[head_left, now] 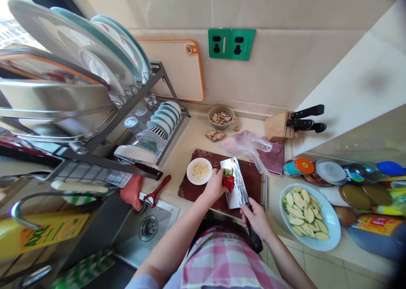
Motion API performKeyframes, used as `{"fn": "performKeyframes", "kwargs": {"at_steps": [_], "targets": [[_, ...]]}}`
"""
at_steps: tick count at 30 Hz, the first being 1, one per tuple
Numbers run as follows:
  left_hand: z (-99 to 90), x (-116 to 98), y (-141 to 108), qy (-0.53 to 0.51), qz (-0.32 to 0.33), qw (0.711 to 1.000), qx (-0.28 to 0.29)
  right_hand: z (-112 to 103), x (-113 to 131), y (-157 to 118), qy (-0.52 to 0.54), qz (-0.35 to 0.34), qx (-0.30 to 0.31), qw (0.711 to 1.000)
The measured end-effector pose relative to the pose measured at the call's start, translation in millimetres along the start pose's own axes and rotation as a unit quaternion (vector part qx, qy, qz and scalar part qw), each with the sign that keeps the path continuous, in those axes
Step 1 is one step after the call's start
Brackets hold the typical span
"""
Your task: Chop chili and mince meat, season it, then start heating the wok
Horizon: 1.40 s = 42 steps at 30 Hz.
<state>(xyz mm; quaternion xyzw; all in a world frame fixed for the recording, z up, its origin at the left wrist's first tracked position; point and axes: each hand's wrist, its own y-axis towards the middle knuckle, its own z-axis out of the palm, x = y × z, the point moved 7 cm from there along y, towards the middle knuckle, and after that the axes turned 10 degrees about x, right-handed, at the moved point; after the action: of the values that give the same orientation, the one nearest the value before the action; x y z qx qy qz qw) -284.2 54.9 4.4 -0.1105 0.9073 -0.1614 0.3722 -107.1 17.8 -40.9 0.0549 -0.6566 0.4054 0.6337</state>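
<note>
Chopped red and green vegetable pieces (228, 182) lie on the flat blade of a wide steel cleaver with a black handle (241, 189), held over the right half of a dark reddish-brown rectangular cutting board (253, 180). The right hand (257, 219) grasps the cleaver's handle by the board's near right corner. The left hand (216, 186) has its fingers against the chopped pieces; whether it pinches or only steadies them, I cannot tell. A small round white plate (190, 171) of pale chopped bits (201, 171) stands near the board's left edge. A crumpled translucent plastic bag (250, 147) reaches over the board's far edge. Beyond that edge, on the beige table (187, 139), are knobbly tan root pieces (215, 135) and a grey round bowl (221, 127).
</note>
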Motion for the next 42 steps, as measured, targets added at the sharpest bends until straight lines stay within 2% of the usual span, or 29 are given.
{"fn": "performKeyframes", "kwargs": {"at_steps": [3,6,8,10,13,15,18,20,22,27,31,34,36,38,40,42], "targets": [[-33.9,2,-10,0.005,0.013,0.998,-0.056,15,33,4,-0.044,-0.016,0.02,0.999],[-68.1,20,-20,-0.005,0.025,0.992,-0.121,41,67,15,-0.113,-0.022,0.045,0.992],[-82.5,37,-26,-0.017,0.028,0.99,-0.135,57,86,23,-0.162,-0.035,0.057,0.985],[-88.5,54,-30,-0.026,0.01,0.992,-0.124,69,98,30,-0.203,-0.046,0.062,0.976],[-91.8,71,-35,-0.013,-0.027,0.992,-0.122,76,101,36,-0.246,-0.044,0.061,0.966],[-96.6,68,-38,0.003,-0.015,0.986,-0.164,76,99,37,-0.258,-0.038,0.059,0.964],[-103.0,48,-44,0.005,0.083,0.966,-0.243,79,97,35,-0.234,-0.029,0.066,0.969],[-100.4,34,-47,0.006,0.153,0.955,-0.255,83,96,34,-0.203,-0.025,0.074,0.976],[-93.3,29,-48,0.032,0.171,0.955,-0.241,85,97,34,-0.18,-0.022,0.074,0.981],[-82.3,41,-52,0.126,0.096,0.956,-0.248,77,98,34,-0.164,-0.033,0.039,0.985],[-77.7,38,-54,0.175,0.102,0.951,-0.232,73,100,31,-0.155,-0.037,0.058,0.986],[-82.0,37,-57,0.172,0.077,0.947,-0.259,67,106,29,-0.156,-0.049,0.045,0.985],[-82.6,30,-58,0.17,0.101,0.941,-0.273,68,108,29,-0.158,-0.054,0.049,0.985],[-80.1,25,-55,0.192,0.115,0.938,-0.263,71,109,30,-0.158,-0.055,0.066,0.984],[-80.7,33,-50,0.215,0.076,0.94,-0.252,70,107,28,-0.147,-0.054,0.072,0.985],[-87.8,52,-48,0.214,0.012,0.94,-0.264,57,101,22,-0.128,-0.051,0.053,0.989]]}}
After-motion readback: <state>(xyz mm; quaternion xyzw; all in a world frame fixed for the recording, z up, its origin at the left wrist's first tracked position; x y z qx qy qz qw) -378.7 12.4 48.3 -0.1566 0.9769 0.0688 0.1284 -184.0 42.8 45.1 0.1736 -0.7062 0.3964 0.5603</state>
